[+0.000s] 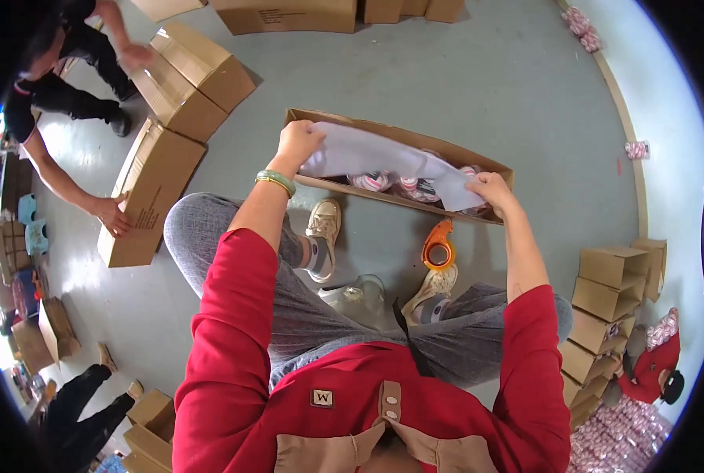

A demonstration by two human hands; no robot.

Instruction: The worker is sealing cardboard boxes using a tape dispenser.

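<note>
An open flat cardboard box (415,138) lies on the grey floor in front of my feet. Inside it lie several pink-and-white striped round items (372,181), partly hidden. A white sheet of paper (375,154) is spread over them. My left hand (299,142) grips the sheet's left end near the box's left corner; a green bangle sits on that wrist. My right hand (490,189) pinches the sheet's right end at the box's near edge.
An orange tape dispenser (438,246) lies by my right shoe. A clear plastic container (360,296) sits between my legs. Another person at the upper left handles large cardboard boxes (151,189). Small stacked boxes (608,296) and a pile of striped items (620,441) stand at right.
</note>
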